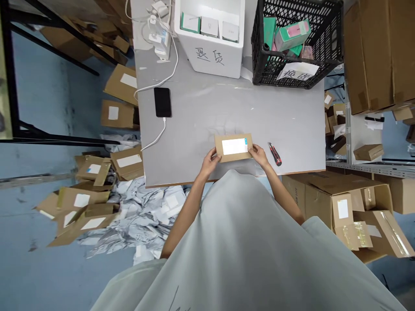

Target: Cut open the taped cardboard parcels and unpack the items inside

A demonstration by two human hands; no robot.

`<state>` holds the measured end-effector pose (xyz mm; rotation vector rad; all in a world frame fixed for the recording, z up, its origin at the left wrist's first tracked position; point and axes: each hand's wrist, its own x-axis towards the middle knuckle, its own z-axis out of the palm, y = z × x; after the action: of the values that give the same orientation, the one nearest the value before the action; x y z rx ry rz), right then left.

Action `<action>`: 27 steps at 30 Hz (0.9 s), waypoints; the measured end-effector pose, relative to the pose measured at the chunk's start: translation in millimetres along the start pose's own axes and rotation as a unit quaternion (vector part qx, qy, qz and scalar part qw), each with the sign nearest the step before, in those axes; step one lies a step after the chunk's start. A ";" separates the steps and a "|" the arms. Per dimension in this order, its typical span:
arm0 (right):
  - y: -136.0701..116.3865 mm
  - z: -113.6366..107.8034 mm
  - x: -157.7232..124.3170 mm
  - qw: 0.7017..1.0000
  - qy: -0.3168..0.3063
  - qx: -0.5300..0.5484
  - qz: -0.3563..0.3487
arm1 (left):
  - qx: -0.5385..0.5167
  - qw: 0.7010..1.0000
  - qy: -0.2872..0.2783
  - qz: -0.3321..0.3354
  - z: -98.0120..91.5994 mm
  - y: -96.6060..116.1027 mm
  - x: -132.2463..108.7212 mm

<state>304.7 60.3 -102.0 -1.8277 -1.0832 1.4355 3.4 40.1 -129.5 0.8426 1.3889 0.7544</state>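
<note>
A small brown cardboard box (234, 159) with a white label on its upper face lies between my hands near the table's front edge. My left hand (210, 162) grips its left end, the thumb on top near the lower corner. At the opposite end, my right hand (258, 154) closes on the box's right edge, thumb on the face beside the label. A red and black utility knife (275, 154) rests on the table just right of my right hand, its tip pointing up and left.
A grey table (201, 108) carries a phone (162, 102) on a white cable, a power strip (161, 41), a white foam bin (215, 60) with small boxes, and a black crate (295, 80) of green and pink boxes. Cardboard boxes (324, 181) and crumpled bags (139, 216) lie around it.
</note>
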 end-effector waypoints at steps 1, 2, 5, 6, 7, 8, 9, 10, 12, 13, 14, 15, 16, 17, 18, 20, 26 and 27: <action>4.5 -0.4 -1.3 1.000 -0.006 0.004 0.014 | 0.002 1.000 -0.004 -0.011 2.3 -2.9 0.3; 8.7 -1.0 -3.4 1.000 -0.007 0.007 0.029 | 0.006 1.000 -0.004 -0.025 4.5 -5.3 -0.1; 18.8 -3.7 -12.9 0.998 -0.032 0.017 0.043 | 0.021 0.997 0.002 -0.075 9.5 -9.9 -5.8; 21.1 -4.6 -16.3 0.998 -0.052 0.021 0.035 | 0.024 0.996 -0.003 -0.085 10.5 -10.6 -8.9; 22.6 -5.3 -19.5 0.997 -0.071 0.023 0.026 | 0.025 0.996 -0.014 -0.089 10.8 -10.9 -12.2; 23.3 -6.1 -22.1 0.996 -0.081 0.021 0.020 | 0.025 0.996 -0.026 -0.086 10.6 -10.9 -15.6; 23.1 -7.0 -24.1 0.997 -0.078 0.012 0.018 | 0.026 0.996 -0.034 -0.078 9.5 -10.6 -18.7; 22.1 -8.0 -25.4 0.998 -0.063 -0.001 0.020 | 0.030 0.997 -0.034 -0.066 7.7 -9.9 -21.5; 17.7 -10.9 -26.3 0.999 -0.018 -0.031 0.017 | 0.044 0.998 -0.008 -0.038 1.9 -7.7 -25.0; 14.7 -12.6 -26.1 0.999 0.003 -0.042 0.006 | 0.051 0.998 0.012 -0.022 -1.7 -6.3 -25.5; 11.4 -14.3 -25.7 0.999 0.021 -0.049 -0.011 | 0.055 0.998 0.031 -0.004 -5.3 -4.8 -25.1; 7.9 -15.6 -25.1 0.998 0.033 -0.053 -0.031 | 0.057 0.997 0.049 0.015 -8.7 -3.3 -24.0; 4.5 -16.4 -24.4 0.996 0.041 -0.055 -0.050 | 0.058 0.996 0.063 0.033 -11.7 -2.0 -22.1; 1.4 -16.6 -23.5 0.995 0.044 -0.057 -0.063 | 0.058 0.994 0.074 0.050 -13.9 -1.0 -19.8; -1.4 -16.0 -22.7 0.995 0.045 -0.064 -0.068 | 0.058 0.993 0.081 0.061 -15.5 -0.4 -17.1; -5.3 -12.9 -20.7 0.994 0.042 -0.087 -0.054 | 0.061 0.993 0.083 0.061 -16.4 -0.7 -11.6; -7.2 -0.5 -14.9 0.990 0.068 -0.116 -0.033 | 0.062 0.994 0.093 0.022 -12.7 -10.0 -1.1; -6.5 1.0 -14.4 0.991 0.069 -0.111 -0.035 | 0.057 0.994 0.096 0.018 -11.8 -11.5 -0.5</action>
<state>300.7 51.3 -89.6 -1.9886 -1.2631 1.1678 -8.8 34.5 -139.1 0.9035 1.6035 0.8061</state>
